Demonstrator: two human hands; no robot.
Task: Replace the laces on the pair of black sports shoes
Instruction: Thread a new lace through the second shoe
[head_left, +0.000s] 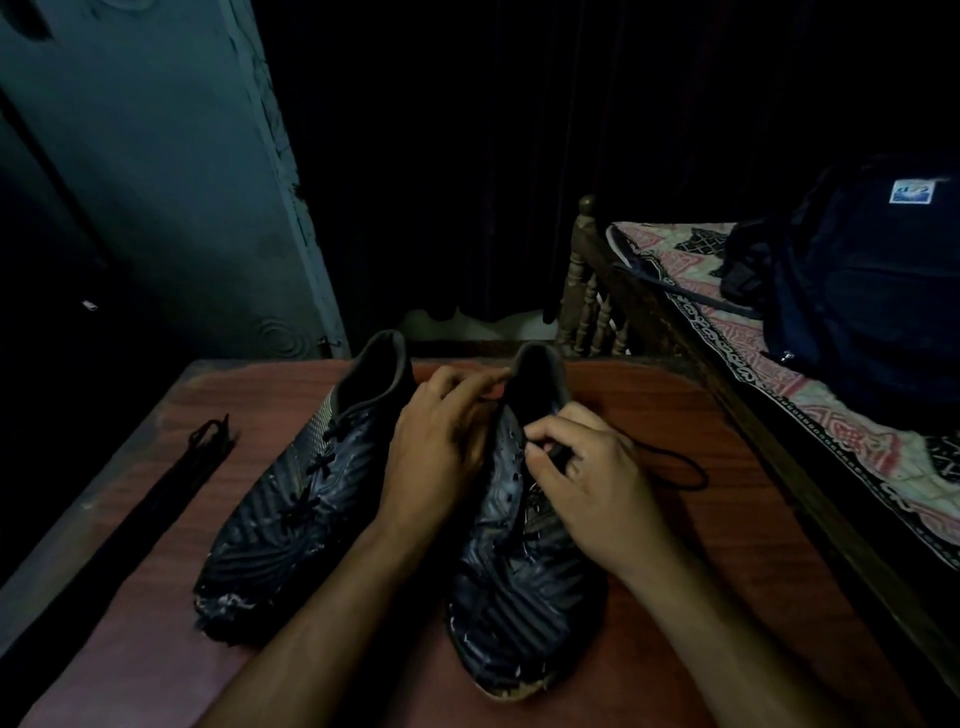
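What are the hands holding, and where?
Right hand pinches the black lace near the eyelets. Left hand holds the right-side shoe at its collar.

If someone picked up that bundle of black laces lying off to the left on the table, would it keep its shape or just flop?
Probably flop. The bundle of black laces looks like thin, soft cord lying flat on the table, so it would likely droop from wherever it is held. It seems light. Its strands look only loosely gathered, so some might slip free.

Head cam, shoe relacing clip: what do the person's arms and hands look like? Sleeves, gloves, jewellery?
Both forearms are bare to the frame's lower edge, with no sleeves in view. The left hand and right hand wear no gloves. No rings, watch or wristband show, though the dim light could hide small details.
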